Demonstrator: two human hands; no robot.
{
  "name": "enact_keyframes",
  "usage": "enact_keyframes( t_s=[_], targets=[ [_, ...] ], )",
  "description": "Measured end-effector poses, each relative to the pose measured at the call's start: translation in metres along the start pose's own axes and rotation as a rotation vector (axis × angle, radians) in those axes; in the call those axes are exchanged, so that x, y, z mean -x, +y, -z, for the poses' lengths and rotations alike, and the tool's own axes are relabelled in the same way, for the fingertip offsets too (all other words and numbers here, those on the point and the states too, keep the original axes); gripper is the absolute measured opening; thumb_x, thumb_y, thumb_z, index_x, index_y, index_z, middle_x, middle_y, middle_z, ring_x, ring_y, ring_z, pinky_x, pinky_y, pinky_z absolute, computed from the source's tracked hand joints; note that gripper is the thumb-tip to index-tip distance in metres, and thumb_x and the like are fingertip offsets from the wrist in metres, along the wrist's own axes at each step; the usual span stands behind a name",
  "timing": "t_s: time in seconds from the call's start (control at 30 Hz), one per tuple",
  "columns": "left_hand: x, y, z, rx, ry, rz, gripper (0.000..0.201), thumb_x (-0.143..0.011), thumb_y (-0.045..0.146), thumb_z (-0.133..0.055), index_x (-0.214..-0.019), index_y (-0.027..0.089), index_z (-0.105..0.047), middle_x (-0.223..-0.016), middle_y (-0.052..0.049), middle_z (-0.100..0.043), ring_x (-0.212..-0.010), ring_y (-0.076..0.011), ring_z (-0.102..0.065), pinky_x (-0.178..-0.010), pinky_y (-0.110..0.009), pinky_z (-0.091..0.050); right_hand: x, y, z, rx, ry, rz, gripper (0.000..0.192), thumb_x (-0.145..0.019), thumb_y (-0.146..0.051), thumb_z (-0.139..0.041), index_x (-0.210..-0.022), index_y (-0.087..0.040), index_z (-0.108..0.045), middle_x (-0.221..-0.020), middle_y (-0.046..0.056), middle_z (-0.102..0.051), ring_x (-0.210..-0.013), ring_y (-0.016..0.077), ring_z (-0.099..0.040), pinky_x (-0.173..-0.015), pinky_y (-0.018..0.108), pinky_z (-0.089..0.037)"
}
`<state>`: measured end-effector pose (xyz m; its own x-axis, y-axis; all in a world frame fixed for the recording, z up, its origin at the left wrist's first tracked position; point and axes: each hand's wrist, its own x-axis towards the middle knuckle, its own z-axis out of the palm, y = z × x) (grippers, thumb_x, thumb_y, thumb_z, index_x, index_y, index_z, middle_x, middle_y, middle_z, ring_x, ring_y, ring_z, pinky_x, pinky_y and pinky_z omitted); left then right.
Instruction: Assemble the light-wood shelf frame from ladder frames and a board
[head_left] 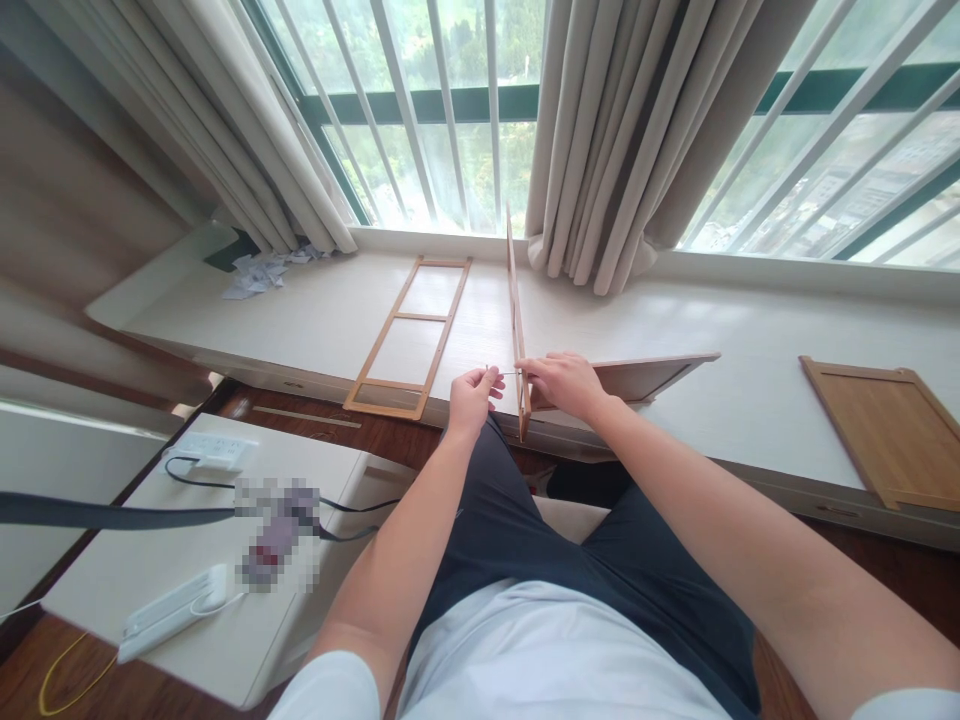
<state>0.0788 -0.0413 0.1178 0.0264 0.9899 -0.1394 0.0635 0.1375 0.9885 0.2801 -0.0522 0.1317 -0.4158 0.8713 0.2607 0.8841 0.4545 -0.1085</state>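
L hand (pixel 474 392) pinches thin metal pin (pixel 508 373) into upright wooden frame (pixel 516 320) at sill (pixel 735 400) front edge; R hand (pixel 564 383) fingers closed round frame.

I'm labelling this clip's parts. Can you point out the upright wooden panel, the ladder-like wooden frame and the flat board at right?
Upright wooden panel (pixel 515 300), head view, thin near edge.
Ladder-like wooden frame (pixel 391 384), head view, lower crossbar.
Flat wooden board (pixel 892 432), head view, centre of its face.

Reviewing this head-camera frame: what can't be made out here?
- Thin metal piece pinched by the left hand: too small to identify.
- Where it meets the upright wooden panel: covered by the right hand.
- Item on the white side table: pixelated patch.
- Wooden board on the sill: cut off by the right edge.
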Motion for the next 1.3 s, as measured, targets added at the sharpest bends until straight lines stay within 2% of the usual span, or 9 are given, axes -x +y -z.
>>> enact_keyframes(
  t_s=[0.93,1.3],
  targets=[
    [-0.0007,-0.0026,-0.0021,0.004,0.003,0.013,0.040,-0.081,0.053,-0.069,-0.076,0.014,-0.071,-0.078,-0.010,-0.073,-0.062,-0.0146,-0.064,-0.045,-0.021,-0.040,0.0005,0.0002,-0.0001,-0.004,-0.009,0.002,0.032,-0.099,-0.024,-0.052,-0.129,-0.029,-0.063,-0.106,0.004,-0.077,-0.094,0.0220,-0.064,-0.077,0.032,-0.038],
    [0.0000,-0.0033,-0.0031,-0.002,0.013,0.005,0.040,-0.082,0.053,-0.068,-0.082,0.014,-0.073,-0.079,-0.010,-0.074,-0.064,-0.0153,-0.065,-0.046,-0.021,-0.041,-0.0003,-0.0006,0.0012,-0.004,-0.009,0.004,0.032,-0.099,-0.024,-0.053,-0.129,-0.028,-0.064,-0.105,0.004,-0.077,-0.094,0.0220,-0.064,-0.078,0.032,-0.038]
  ],
)
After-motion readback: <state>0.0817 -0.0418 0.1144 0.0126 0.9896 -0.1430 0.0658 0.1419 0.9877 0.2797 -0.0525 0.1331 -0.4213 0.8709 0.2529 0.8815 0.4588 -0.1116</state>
